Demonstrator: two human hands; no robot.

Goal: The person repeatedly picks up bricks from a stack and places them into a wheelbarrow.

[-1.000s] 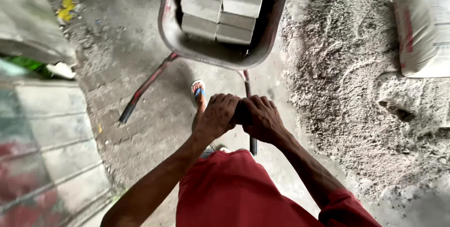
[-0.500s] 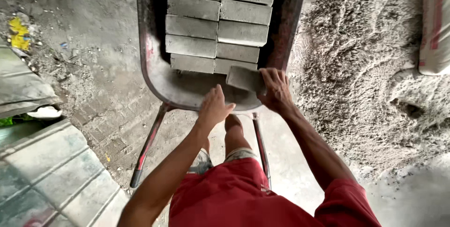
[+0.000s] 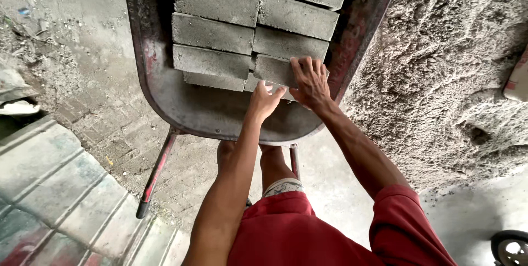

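**Both hands on the nearest block in the wheelbarrow**

The grey concrete block (image 3: 273, 71) is lying at the near end of the right-hand row inside the wheelbarrow (image 3: 165, 98), sitting on top of another block whose edge is showing just beneath it. The right hand (image 3: 311, 83) is lying flat on this block's top, fingers (image 3: 308, 68) spread wide and pointing away from the body, the palm pressing down rather than wrapping around anything. The left hand (image 3: 264, 101) is meeting the block's near lower edge, fingers curled loosely and half closed against it; whether it is actually gripping the edge cannot be told from this angle.

Beside the block, to the left, a second row of blocks (image 3: 212, 35) is running up the tub, touching the right-hand row along the middle seam. Both rows are stacked in layers, and the near part of the rusty, dust-coated tub is showing bare metal.

Under the tub, a red handle (image 3: 157, 172) is slanting down to the concrete floor (image 3: 82, 35). The person's red shorts (image 3: 297, 233) are filling the lower edge of the view. A pile of grey sand (image 3: 440, 79) is lying to the right, and a ridged grey sheet (image 3: 49, 189) is lying at lower left.
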